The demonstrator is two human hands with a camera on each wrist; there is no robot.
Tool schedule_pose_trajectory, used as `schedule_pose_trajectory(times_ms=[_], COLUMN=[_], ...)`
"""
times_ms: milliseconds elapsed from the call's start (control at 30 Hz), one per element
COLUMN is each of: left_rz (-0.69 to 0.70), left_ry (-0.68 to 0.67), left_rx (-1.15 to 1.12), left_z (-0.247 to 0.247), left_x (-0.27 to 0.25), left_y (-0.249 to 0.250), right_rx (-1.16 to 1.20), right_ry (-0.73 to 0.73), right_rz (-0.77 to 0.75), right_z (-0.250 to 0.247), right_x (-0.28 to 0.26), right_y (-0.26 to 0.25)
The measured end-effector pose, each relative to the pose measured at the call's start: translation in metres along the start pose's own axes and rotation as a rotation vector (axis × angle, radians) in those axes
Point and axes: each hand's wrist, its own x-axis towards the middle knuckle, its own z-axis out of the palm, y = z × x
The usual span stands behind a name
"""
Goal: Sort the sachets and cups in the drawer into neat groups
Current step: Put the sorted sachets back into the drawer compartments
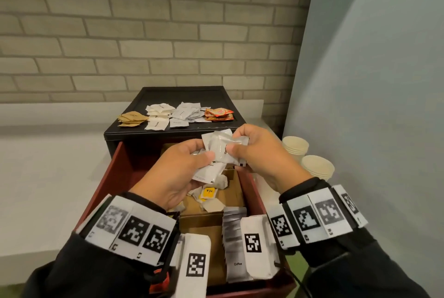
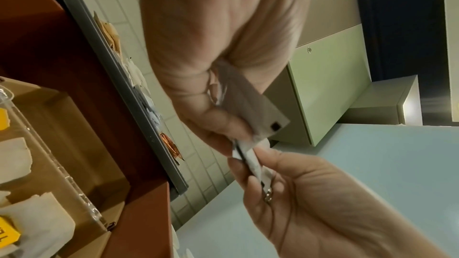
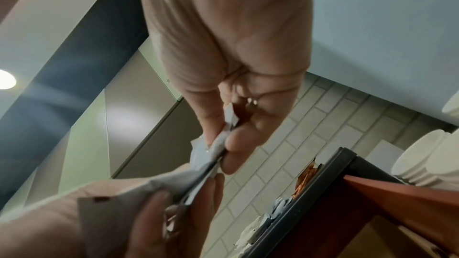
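Note:
Above the open red drawer [image 1: 113, 172] both hands hold a bunch of white sachets [image 1: 219, 150]. My left hand [image 1: 189, 165] grips the lower ones, with a white sachet [image 2: 250, 105] fanned out from its palm. My right hand [image 1: 236, 144] pinches the top sachets [image 3: 218, 145] between thumb and fingers. Inside the drawer lie loose tea bags with yellow tags [image 1: 207, 193], brown card dividers and a row of grey coffee sachets [image 1: 234, 242]. On the black cabinet top [image 1: 180, 92] sit sorted piles: brown [image 1: 132, 118], white [image 1: 157, 116], pale grey [image 1: 188, 112] and orange sachets [image 1: 219, 114].
Two stacks of cream paper cups [image 1: 308, 157] stand on the white counter [image 1: 48, 177] right of the drawer. A brick wall [image 1: 144, 33] runs behind, and a pale blue panel [image 1: 372, 81] closes the right side.

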Motion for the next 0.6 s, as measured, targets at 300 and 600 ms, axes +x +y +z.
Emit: schedule_pose_trajectory(times_ms=[300,600], left_rz=[0.005,0.041], left_ry=[0.230,0.278], left_rx=[0.022,0.079], left_z=[-0.010,-0.023], left_x=[0.004,0.008], left_y=[-0.014,-0.014], right_rx=[0.051,0.355], right_ry=[0.031,0.171], right_rz=[0.028,0.073], right_z=[0.014,0.012], right_x=[0.003,0.013], right_y=[0.015,0.028])
